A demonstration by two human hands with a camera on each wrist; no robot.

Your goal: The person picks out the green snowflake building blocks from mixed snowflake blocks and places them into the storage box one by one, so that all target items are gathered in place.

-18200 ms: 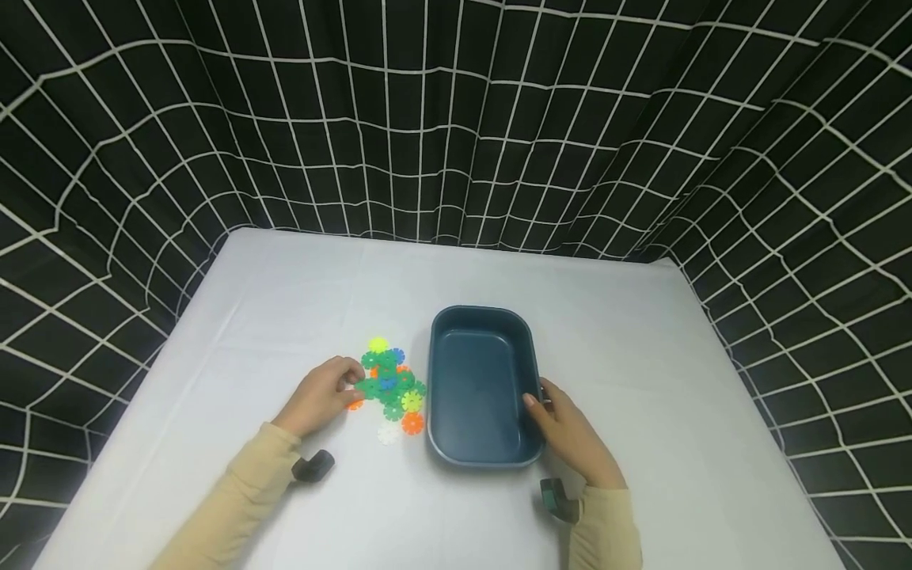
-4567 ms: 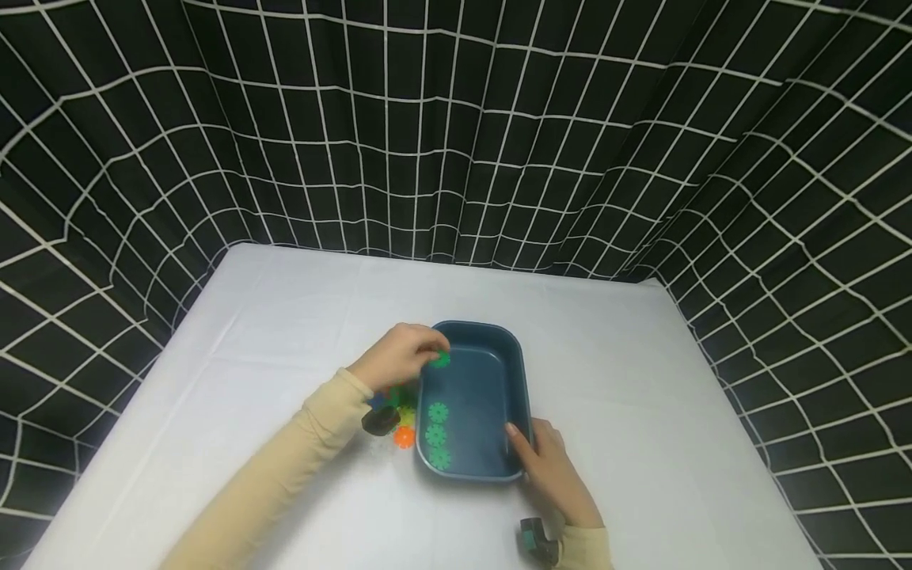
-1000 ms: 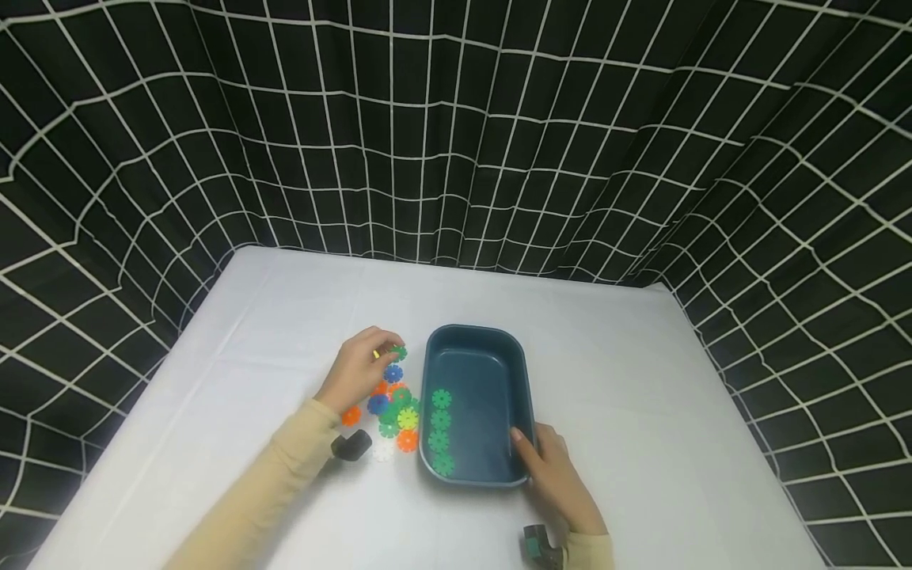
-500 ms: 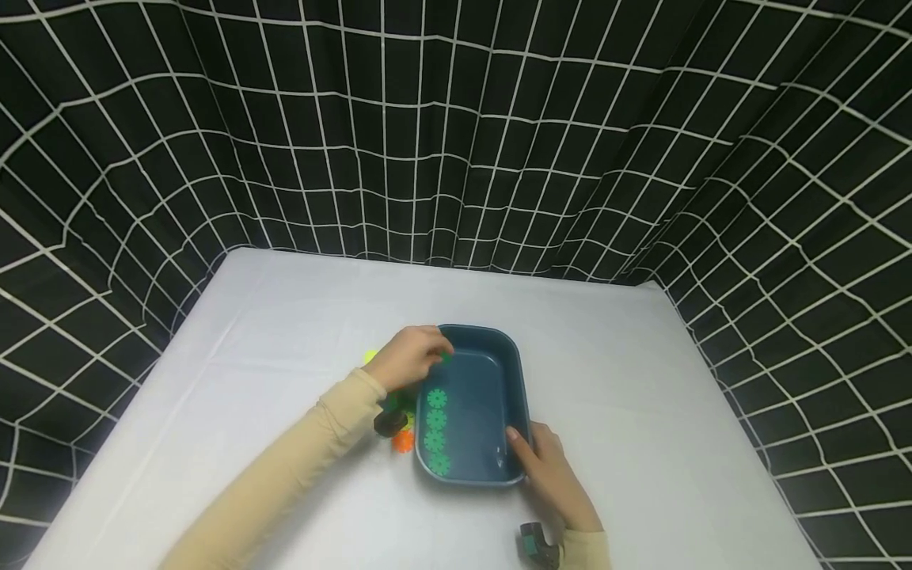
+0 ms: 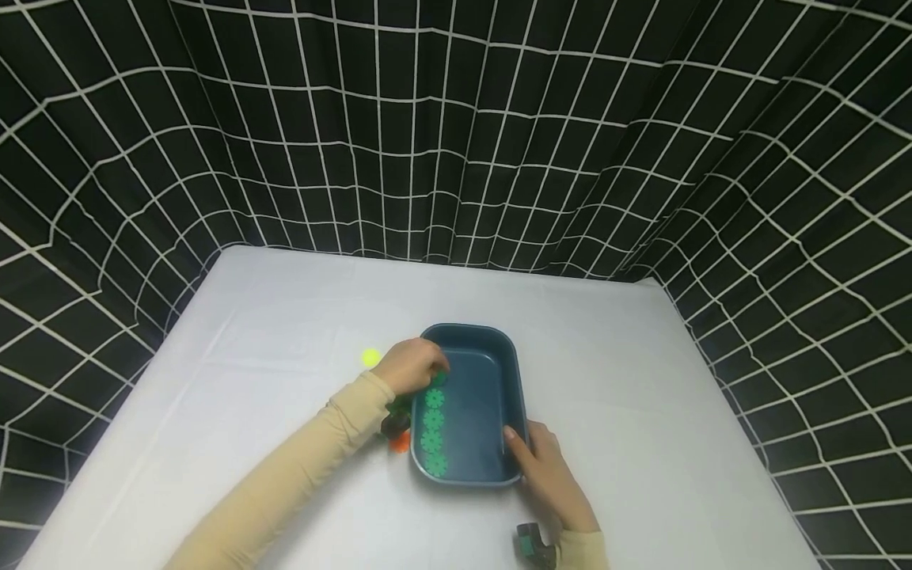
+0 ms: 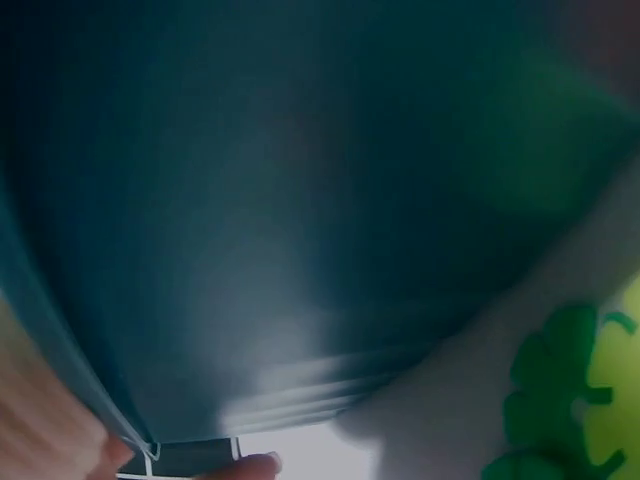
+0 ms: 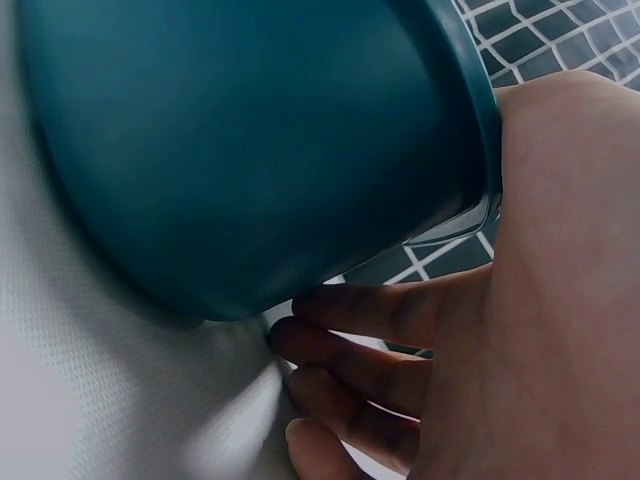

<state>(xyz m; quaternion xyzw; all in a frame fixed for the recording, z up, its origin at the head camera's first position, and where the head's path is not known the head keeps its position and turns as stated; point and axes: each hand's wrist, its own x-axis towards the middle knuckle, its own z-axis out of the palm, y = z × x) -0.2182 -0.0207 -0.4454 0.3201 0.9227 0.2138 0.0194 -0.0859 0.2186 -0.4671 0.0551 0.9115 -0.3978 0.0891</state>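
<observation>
A dark teal rectangular tray (image 5: 473, 419) lies on the white table. My left hand (image 5: 409, 366) reaches over its left rim and pinches a green snowflake-shaped plastic disc (image 5: 438, 379) low inside. Below that disc, several green snowflake discs (image 5: 433, 418) form a column along the tray's left side. My right hand (image 5: 552, 471) grips the tray's right wall, thumb over the rim and fingers outside. In the right wrist view its fingers (image 7: 370, 315) curl beneath the outer wall (image 7: 250, 170). Green discs (image 6: 555, 390) outside the tray show in the left wrist view.
Left of the tray, a loose pile lies mostly hidden under the left forearm, with an orange disc (image 5: 400, 442) and a yellow disc (image 5: 371, 358) showing. Black wrist devices (image 5: 536, 545) are worn on both arms. A dark grid-patterned curtain (image 5: 442, 134) surrounds the table's back and sides.
A second ago my left hand held a green disc above the pile; it has carried it right into the tray and lowered it toward the column. My right hand has kept its grip.
</observation>
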